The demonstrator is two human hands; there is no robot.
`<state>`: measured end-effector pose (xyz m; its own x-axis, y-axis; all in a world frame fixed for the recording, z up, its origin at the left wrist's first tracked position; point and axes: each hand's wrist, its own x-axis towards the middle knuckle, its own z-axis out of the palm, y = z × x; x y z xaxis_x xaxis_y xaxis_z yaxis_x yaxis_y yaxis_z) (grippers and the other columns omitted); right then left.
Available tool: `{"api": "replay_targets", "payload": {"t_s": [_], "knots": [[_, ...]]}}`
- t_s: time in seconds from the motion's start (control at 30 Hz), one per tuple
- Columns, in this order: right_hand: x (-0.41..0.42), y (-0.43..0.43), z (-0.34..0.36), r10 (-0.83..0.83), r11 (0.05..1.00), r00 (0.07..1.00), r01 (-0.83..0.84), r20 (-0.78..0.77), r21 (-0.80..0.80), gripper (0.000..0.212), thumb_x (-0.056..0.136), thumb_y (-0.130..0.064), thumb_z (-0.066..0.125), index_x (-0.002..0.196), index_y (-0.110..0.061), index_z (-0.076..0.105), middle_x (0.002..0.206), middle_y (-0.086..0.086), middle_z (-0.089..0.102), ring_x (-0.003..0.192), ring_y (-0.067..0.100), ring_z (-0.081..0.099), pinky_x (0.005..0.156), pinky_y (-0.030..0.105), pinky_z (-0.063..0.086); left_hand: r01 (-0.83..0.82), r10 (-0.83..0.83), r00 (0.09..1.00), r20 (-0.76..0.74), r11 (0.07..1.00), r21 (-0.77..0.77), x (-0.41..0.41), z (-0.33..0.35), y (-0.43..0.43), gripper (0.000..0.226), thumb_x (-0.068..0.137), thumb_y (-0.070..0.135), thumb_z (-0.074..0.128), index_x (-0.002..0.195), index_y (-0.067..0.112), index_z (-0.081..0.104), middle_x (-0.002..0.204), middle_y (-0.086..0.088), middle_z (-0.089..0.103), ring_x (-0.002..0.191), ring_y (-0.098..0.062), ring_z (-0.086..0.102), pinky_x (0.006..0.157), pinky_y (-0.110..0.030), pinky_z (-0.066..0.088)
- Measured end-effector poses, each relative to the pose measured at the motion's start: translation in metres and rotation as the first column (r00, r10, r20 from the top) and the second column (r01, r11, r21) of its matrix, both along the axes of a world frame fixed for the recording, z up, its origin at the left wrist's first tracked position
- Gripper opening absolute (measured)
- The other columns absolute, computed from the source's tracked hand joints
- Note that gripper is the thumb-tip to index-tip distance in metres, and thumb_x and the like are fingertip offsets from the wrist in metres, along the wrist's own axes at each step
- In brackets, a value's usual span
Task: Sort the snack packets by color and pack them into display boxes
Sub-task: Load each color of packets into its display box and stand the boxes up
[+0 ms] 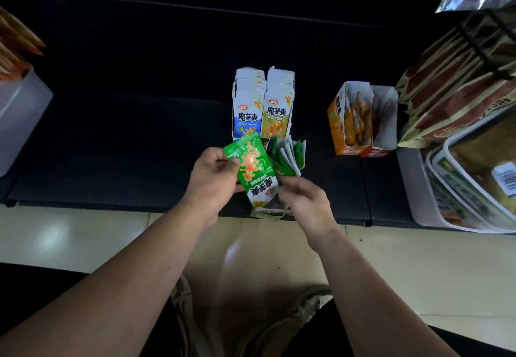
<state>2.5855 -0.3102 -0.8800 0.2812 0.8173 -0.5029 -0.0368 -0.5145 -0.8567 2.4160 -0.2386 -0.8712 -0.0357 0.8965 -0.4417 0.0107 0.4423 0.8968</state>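
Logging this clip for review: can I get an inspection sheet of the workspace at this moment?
Surface: dark shelf, above a pale tiled floor.
Job's things: green snack packet in hand; green packets fanned in the front display box; blue display box and yellow display box full; orange display box part filled; red display box, contents unclear.
Clutter: nothing seen.
Hands: left hand pinches the green snack packet; right hand at its lower end, grip unclear.
Cables: nothing seen.
Surroundings: large bagged goods right; translucent bin left.
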Motion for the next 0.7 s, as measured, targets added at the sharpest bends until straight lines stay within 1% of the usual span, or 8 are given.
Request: {"api": "replay_targets", "payload": {"t_s": [0.07,0.17,0.23,0.27,0.33,0.43,0.57,0.7], "knots": [[0.000,-0.001,-0.002,0.045,0.999,0.998,-0.045,0.035,-0.004,0.027,0.087,-0.014,0.080,0.112,-0.023,0.076,0.099,-0.005,0.079,0.095,0.010,0.074,0.085,0.025,0.056,-0.045,0.046,0.998,0.043,0.999,-0.028,-0.002,-0.002,0.001,0.006,0.106,0.013,0.053,0.109,0.009,0.058,0.106,-0.015,0.074,0.091,-0.026,0.077,0.072,-0.038,0.064],[0.001,-0.002,-0.003,0.085,0.996,0.995,-0.084,0.047,-0.028,0.022,0.083,-0.019,0.085,0.102,-0.024,0.077,0.093,-0.004,0.079,0.087,0.009,0.074,0.073,0.020,0.055,-0.052,0.073,0.984,0.159,0.990,-0.132,0.002,-0.005,-0.002,0.006,0.108,0.011,0.050,0.107,0.008,0.056,0.111,-0.017,0.074,0.096,-0.030,0.077,0.078,-0.043,0.064],[0.003,-0.003,-0.005,0.049,0.999,0.995,-0.047,0.081,-0.027,0.018,0.082,-0.017,0.085,0.096,-0.021,0.075,0.089,0.001,0.077,0.081,0.012,0.072,0.068,0.024,0.056,-0.023,0.071,0.967,0.244,0.981,-0.195,0.006,-0.007,-0.007,0.007,0.108,0.008,0.048,0.108,0.009,0.055,0.110,-0.016,0.074,0.096,-0.030,0.077,0.079,-0.044,0.063],[0.004,-0.005,-0.005,0.014,1.000,0.995,-0.012,0.098,-0.020,0.017,0.081,-0.015,0.086,0.092,-0.019,0.074,0.088,0.005,0.076,0.080,0.014,0.070,0.070,0.031,0.059,0.018,0.026,0.976,0.216,0.980,-0.200,0.007,-0.011,-0.010,0.007,0.108,0.008,0.049,0.109,0.009,0.056,0.109,-0.015,0.075,0.095,-0.027,0.077,0.079,-0.044,0.063],[0.012,-0.006,-0.005,-0.076,0.997,0.995,0.076,0.072,-0.003,0.017,0.079,-0.012,0.087,0.084,-0.014,0.071,0.085,0.010,0.074,0.079,0.020,0.067,0.078,0.045,0.060,0.154,-0.157,0.988,-0.005,0.973,-0.171,0.008,-0.020,-0.016,0.007,0.105,0.009,0.054,0.107,0.013,0.060,0.106,-0.010,0.077,0.093,-0.023,0.077,0.074,-0.038,0.063],[0.024,-0.006,0.004,-0.106,0.994,0.994,0.106,0.004,0.030,0.019,0.081,-0.005,0.085,0.079,-0.011,0.067,0.084,0.010,0.073,0.080,0.022,0.066,0.081,0.048,0.059,0.300,-0.324,0.918,-0.228,0.945,-0.132,0.009,-0.028,-0.023,0.005,0.098,0.022,0.067,0.094,0.023,0.070,0.097,-0.007,0.076,0.087,-0.025,0.073,0.060,-0.029,0.058],[0.036,-0.004,0.018,-0.035,0.994,0.994,0.024,0.105,0.105,0.013,0.083,-0.004,0.083,0.088,-0.011,0.073,0.091,0.018,0.075,0.078,0.022,0.063,0.071,0.041,0.054,0.343,-0.366,0.904,-0.223,0.930,-0.134,0.014,-0.027,-0.029,0.009,0.094,0.030,0.074,0.100,0.024,0.072,0.097,0.001,0.075,0.082,-0.014,0.068,0.058,-0.024,0.055],[0.044,-0.002,0.034,-0.004,0.983,0.988,-0.024,0.156,0.183,0.015,0.088,-0.006,0.079,0.094,-0.021,0.077,0.090,0.012,0.077,0.077,0.017,0.064,0.068,0.037,0.052,0.371,-0.397,0.904,-0.161,0.913,-0.171,0.016,-0.026,-0.030,0.026,0.090,0.011,0.075,0.109,0.027,0.068,0.107,0.011,0.075,0.100,-0.010,0.070,0.065,-0.028,0.057]]}}
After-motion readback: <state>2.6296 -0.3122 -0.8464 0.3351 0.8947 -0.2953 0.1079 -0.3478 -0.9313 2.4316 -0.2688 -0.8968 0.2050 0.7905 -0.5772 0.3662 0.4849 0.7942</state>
